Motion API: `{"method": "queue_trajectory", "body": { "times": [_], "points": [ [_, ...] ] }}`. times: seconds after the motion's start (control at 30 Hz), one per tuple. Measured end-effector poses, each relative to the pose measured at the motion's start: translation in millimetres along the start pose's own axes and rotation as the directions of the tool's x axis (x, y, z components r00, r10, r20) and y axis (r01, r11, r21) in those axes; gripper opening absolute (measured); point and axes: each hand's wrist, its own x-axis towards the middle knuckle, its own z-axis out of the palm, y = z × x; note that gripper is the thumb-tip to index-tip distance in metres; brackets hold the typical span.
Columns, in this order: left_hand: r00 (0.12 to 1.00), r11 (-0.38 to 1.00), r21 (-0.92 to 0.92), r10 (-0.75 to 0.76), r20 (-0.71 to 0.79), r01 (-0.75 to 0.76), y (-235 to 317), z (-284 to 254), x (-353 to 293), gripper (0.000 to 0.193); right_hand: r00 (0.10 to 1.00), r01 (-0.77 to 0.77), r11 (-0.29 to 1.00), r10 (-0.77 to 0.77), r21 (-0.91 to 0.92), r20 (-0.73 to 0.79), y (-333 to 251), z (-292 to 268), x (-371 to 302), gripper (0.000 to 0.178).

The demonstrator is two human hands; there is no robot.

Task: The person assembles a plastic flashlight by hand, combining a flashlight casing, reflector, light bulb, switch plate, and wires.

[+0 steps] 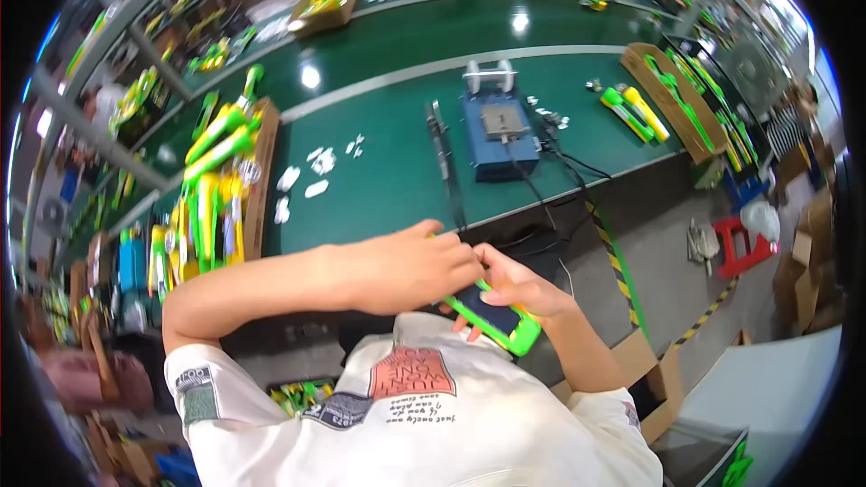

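Note:
My right hand grips a green-framed handheld device with a dark flat panel, held tilted in front of my shirt. Its thumb presses beside the panel, and the fingers wrap underneath. Over the device's upper left end, my left hand is closed with its fingers curled down; the fingertips are mostly hidden, as is whatever small part they may pinch. Just beyond my hands, at the bench edge, lies a slim black pen-shaped tool. Next to it stands a blue box-shaped unit with a metal block on top and cables.
A carton full of green and yellow devices stands at the left. Small white pieces lie on the green bench. At the right are two loose devices and another carton. A red stool stands on the floor.

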Motion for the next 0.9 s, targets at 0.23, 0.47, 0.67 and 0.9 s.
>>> {"method": "queue_trajectory", "body": {
  "times": [0.23, 0.47, 0.67, 0.9],
  "points": [
    [0.915, 0.908, -0.188, -0.329, 0.234, 0.375, 5, 31, -57, 0.045, 0.934, -0.357, 0.863, 0.343, -0.359, -0.102, 29, 27, 76, 0.054],
    [0.764, 0.76, -0.338, -0.627, -0.152, 0.556, -15, 75, -98, 0.048, 0.965, -0.258, 0.755, 0.225, -0.603, -0.131, 47, 13, 131, 0.047],
    [0.815, 0.703, -0.602, -0.561, -0.145, 0.377, -61, 85, -126, 0.04, 0.949, -0.314, 0.786, 0.248, -0.533, -0.193, 39, 16, 148, 0.044],
    [0.848, 0.711, -0.661, -0.486, -0.212, 0.241, -86, 105, -130, 0.034, 0.879, -0.476, 0.656, 0.344, -0.585, -0.329, 39, 13, 166, 0.05]
  ]
}}
